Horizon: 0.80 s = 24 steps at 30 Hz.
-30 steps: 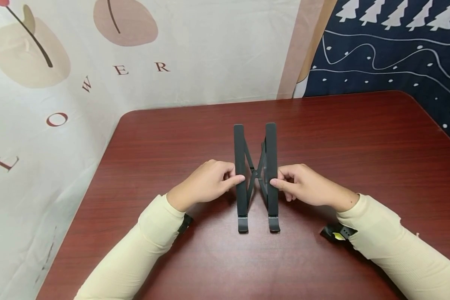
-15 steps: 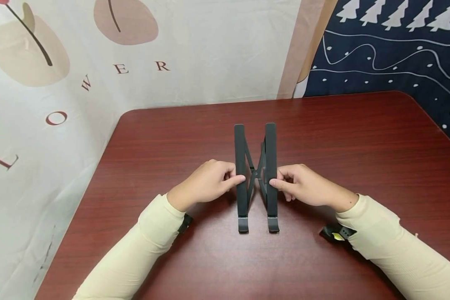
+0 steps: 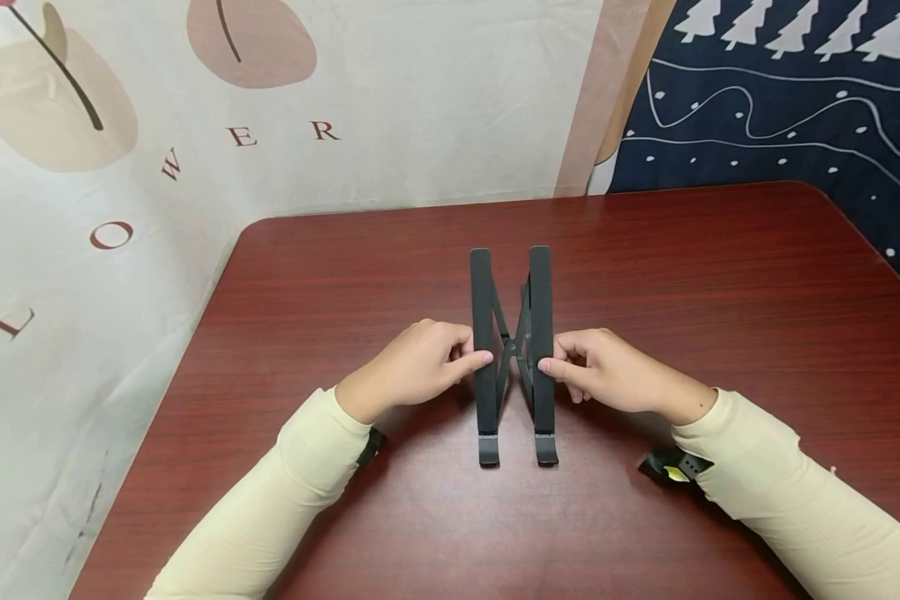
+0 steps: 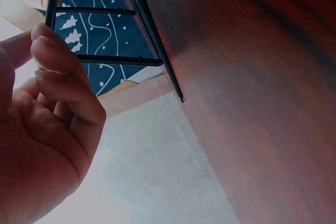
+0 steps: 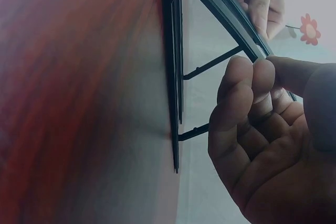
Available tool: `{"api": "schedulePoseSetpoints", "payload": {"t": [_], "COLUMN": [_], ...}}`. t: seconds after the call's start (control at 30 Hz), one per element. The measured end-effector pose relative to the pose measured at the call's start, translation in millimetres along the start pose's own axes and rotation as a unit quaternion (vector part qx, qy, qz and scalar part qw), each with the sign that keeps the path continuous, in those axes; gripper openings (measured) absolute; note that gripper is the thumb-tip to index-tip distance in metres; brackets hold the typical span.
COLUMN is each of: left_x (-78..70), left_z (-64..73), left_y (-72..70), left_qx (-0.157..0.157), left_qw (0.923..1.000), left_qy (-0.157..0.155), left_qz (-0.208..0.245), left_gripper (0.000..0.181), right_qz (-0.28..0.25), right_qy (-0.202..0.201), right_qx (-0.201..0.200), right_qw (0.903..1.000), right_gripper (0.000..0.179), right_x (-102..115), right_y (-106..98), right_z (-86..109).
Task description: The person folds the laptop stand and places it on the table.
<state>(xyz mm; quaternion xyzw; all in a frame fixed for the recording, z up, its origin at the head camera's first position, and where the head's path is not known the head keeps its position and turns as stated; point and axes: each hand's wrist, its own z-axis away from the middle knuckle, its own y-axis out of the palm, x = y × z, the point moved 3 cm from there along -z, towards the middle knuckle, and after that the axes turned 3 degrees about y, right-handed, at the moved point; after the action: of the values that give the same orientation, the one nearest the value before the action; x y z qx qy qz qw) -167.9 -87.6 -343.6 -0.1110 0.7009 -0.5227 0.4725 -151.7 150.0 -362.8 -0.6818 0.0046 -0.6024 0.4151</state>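
Black folding stand (image 3: pixel 513 347) near the middle of the dark red table (image 3: pixel 345 275), a hand at either side. Head view gives the plan only: two long top rails, roughly parallel with a narrow gap, crossed arms meeting at a central pivot between them. Both wrist views add the profile: thin lower bars lying along the tabletop, slim struts running from them to the raised top rails, so the frame stands as a sloped wedge. Right wrist view alone shows a whole red flower (image 5: pixel 310 30) printed on the pale backdrop (image 3: pixel 450 100); the head view has the navy cloth (image 3: pixel 780 100) with white trees and wavy lines in full. Left hand (image 3: pixel 420 364): thumb tip laid on the top face of the left rail (image 3: pixel 482 308), forefinger at its outer side, a pinch with just the rail between; the remaining fingers bend in toward the palm. Right hand (image 3: pixel 618 372): same pinch on the right rail (image 3: pixel 542 308), thumb over the face, other fingers folded beneath, seen bunched in the right wrist view. Rails: matt, flat strips with rounded far ends; near ends carry smoother, greyish upturned lips (image 3: pixel 488 451). Table: wood-grained, glossy, with rounded far corners. Sleeves (image 3: pixel 270 500): cream, finely ribbed, cuffs turned back; dark straps at both wrists.
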Motion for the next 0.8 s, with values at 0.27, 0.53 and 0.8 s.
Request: {"api": "schedulePoseSetpoints", "payload": {"t": [0.27,0.53,0.8], "left_x": [-2.5,-4.0,-6.7], "left_z": [0.5,1.2,1.8], "left_y": [-0.6,-0.3,-0.3], "left_qx": [0.003,0.004,0.004], "left_qw": [1.0000,1.0000,1.0000], "left_qy": [0.000,0.000,-0.002], "left_qz": [0.002,-0.002,-0.008], "left_gripper": [0.035,0.034,0.034], "right_qz": [-0.003,-0.002,-0.004], "right_qy": [0.001,0.002,0.003], "right_qx": [0.002,0.005,0.005], "right_qw": [1.0000,1.0000,1.0000], "right_gripper": [0.031,0.032,0.031], "right_x": [0.5,0.7,1.5], "right_y": [0.4,0.7,1.6], "right_z": [0.3,0.5,0.7]}}
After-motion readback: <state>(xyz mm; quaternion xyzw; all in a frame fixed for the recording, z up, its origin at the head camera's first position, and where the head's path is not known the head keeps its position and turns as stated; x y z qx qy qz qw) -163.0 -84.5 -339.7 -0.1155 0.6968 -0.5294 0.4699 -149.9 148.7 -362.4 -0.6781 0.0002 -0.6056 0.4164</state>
